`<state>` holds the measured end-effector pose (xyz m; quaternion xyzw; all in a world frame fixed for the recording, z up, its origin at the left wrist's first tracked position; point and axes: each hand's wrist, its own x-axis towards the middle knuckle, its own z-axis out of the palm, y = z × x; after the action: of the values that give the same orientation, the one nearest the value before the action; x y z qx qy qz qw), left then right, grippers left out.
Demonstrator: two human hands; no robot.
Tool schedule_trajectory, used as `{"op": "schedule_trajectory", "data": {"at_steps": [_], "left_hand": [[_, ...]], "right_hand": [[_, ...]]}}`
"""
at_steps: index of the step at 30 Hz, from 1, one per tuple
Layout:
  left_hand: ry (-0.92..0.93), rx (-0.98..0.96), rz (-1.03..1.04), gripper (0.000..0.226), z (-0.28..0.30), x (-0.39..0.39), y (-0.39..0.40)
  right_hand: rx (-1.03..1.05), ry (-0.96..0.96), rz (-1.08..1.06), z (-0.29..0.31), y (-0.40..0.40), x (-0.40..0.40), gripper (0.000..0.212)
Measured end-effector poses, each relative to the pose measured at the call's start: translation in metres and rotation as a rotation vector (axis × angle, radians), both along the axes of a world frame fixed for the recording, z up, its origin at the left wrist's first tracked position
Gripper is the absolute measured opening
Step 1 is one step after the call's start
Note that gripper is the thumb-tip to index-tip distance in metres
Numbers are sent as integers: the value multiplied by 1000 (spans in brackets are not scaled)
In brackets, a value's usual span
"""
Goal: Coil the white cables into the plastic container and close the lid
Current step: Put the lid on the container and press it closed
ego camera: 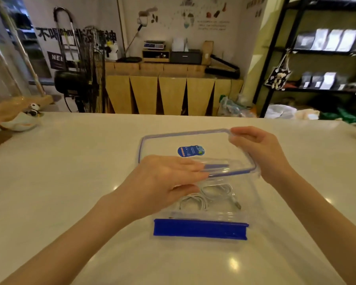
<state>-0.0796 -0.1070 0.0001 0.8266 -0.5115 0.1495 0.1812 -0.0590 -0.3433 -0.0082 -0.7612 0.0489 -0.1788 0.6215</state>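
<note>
Two hands (164, 182) (257, 149) on one lid (162, 140)

Pale glossy worktop (70, 161) with ceiling-light glints. Behind it a wooden counter (173, 93) with dark triangular gaps, carrying a printer (185, 56) and a scale (154, 45). Black fan (90, 68) at left, black shelving (317, 50) at right, white wall (173, 21) with drawings, dim indoor light.
</note>
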Motion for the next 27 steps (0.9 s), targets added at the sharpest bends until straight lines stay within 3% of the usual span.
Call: {"op": "schedule_trajectory", "data": {"at_steps": [8,21,27], "left_hand": [[235,-149,-43,34,-30,-10,-11],[268,-171,-11,32,-40,-18,0],[211,-147,40,39,-48,-17,3]], "right_hand": [[24,-6,-41,-33,-13,-38,17],[56,2,-77,-47,-2,-51,17],[-58,46,-65,-45,-3,-54,22]]}}
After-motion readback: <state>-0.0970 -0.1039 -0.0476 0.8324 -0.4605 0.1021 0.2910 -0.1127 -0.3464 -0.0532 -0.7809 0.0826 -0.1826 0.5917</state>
